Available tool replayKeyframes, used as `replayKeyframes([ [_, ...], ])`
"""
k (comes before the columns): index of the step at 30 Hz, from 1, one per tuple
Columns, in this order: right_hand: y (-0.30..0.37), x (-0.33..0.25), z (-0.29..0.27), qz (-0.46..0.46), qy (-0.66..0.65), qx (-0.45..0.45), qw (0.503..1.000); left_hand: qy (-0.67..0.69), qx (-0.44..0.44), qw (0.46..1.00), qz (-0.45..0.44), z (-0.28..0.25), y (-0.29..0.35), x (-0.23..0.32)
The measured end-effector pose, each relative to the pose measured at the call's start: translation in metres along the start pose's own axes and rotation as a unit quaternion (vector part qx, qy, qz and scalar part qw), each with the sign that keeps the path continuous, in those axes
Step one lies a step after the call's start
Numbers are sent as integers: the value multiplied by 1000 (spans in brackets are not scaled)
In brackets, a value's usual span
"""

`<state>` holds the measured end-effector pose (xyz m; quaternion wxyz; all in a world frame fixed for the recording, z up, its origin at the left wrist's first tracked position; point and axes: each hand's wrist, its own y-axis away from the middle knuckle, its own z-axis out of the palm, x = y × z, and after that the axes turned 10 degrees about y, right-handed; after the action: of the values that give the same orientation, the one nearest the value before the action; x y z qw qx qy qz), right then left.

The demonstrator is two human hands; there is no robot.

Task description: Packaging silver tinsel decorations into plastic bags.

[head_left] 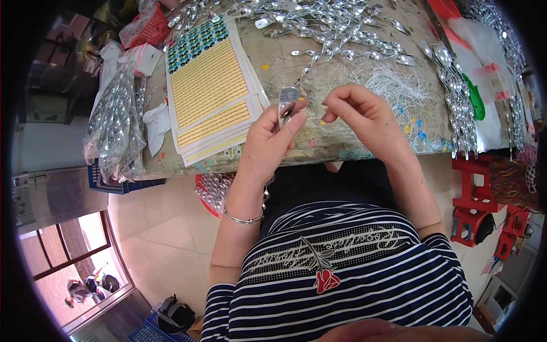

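Over the table's near edge my left hand [272, 137] is closed around the flat end of a shiny silver twisted strip [289, 98]. A small dark round spot shows on the strip by my thumb. To its right my right hand [362, 117] is raised with thumb and index finger pinched together; what they hold, if anything, is too small to make out. Left of my hands lies a stack of sticker sheets [211, 91], yellow with rows of green-and-dark round stickers along the far part. A pile of silver twisted strips [342, 34] spreads across the back.
White strings [393, 85] lie tangled right of my right hand. Bagged silver strips [117, 122] rest at the left edge, with a red basket [149, 25] behind. More strips [456, 97] and a green plastic piece [474, 98] lie at the right. Red stools [476, 194] stand below.
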<state>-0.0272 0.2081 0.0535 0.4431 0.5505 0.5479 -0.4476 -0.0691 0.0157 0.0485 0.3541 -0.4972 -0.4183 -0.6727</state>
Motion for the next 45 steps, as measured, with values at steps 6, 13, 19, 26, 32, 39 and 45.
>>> replayKeyframes([
  [6,16,-21,6,20,-88,15,996,64,-67,996,9,-10,14,-14],
  [13,25,-13,15,65,20,-25,997,89,-90,992,-1,-5,23,-14],
  [19,30,-18,21,37,-61,-26,997,94,-97,991,27,-2,27,-20],
  [26,36,-23,22,-13,29,-33,999,82,-86,992,27,-5,26,-22],
  [32,34,-19,22,-76,135,10,988,102,-96,989,38,-7,27,-25],
  [39,34,-8,20,63,30,24,997,122,-92,988,22,-7,28,-25],
  [45,32,-6,18,114,18,38,993,122,-68,990,29,-10,28,-28],
])
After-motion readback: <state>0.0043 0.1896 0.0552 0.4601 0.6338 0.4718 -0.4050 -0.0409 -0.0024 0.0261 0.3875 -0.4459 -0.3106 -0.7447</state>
